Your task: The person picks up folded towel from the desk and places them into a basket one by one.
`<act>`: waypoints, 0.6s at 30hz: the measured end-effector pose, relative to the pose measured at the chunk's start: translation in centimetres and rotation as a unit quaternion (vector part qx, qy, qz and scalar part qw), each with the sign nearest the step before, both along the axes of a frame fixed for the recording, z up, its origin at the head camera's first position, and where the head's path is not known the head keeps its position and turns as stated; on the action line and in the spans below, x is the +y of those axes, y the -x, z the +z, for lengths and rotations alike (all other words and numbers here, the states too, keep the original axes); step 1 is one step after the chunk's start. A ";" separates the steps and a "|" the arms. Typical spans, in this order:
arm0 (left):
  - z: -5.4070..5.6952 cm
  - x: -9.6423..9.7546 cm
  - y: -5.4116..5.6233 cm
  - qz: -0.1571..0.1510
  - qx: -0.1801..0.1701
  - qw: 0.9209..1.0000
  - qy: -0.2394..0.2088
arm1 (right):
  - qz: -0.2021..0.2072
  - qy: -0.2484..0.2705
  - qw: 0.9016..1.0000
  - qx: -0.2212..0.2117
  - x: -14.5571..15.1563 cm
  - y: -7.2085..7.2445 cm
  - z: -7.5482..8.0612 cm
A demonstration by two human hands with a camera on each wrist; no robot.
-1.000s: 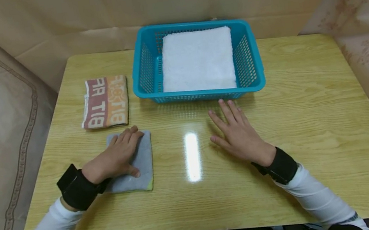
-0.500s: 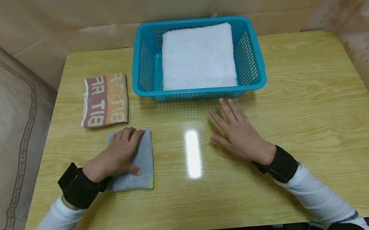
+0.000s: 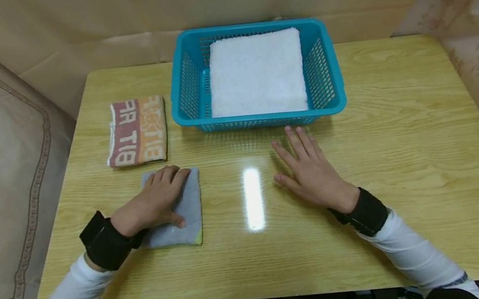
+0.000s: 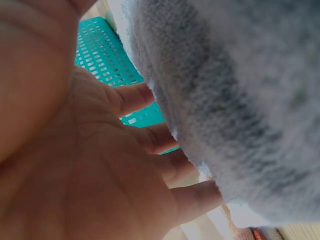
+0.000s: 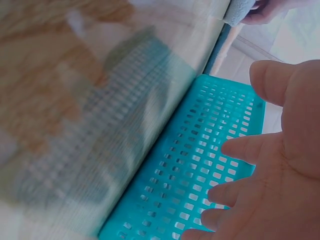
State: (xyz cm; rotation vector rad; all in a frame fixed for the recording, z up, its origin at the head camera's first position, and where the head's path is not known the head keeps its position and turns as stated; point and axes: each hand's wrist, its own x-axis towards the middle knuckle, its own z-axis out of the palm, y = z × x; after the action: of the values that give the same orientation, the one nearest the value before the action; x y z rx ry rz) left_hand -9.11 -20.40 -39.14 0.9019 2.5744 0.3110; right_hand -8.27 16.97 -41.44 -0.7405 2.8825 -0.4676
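My left hand (image 3: 155,202) rests on a folded grey towel (image 3: 189,207) with a yellow-green corner, at the left of the table. In the left wrist view its fingertips touch the fuzzy grey cloth, and the palm stands off it. My right hand (image 3: 309,175) has its fingers spread, just in front of a blue plastic basket (image 3: 258,120), and holds nothing. Inside the basket lies a folded white towel (image 3: 256,75). Behind the grey towel is a folded brown and orange towel (image 3: 135,132) with pale lettering.
The wooden table (image 3: 418,145) has a glossy top with a bright light reflection. The basket stands at its back edge, near a beige cloth backdrop (image 3: 89,27). Patterned cloth hangs at both sides.
The head view has shifted very slightly. Both hands, the towels and the basket keep their places.
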 end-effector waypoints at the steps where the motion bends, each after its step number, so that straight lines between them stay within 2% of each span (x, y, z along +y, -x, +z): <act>1: 0.0 0.0 0.0 0.000 -0.001 1.000 0.001 | 0.000 0.000 1.000 0.000 0.0 0.0 0.0; 18: 0.1 0.4 -0.1 -0.007 0.007 1.000 0.009 | -0.005 0.004 1.000 -0.002 0.2 -0.2 0.2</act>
State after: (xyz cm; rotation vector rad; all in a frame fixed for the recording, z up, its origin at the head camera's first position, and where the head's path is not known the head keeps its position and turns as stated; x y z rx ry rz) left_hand -9.00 -20.02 -39.07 0.9187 2.5793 0.2780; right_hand -8.08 17.18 -41.23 -0.7262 2.8838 -0.4810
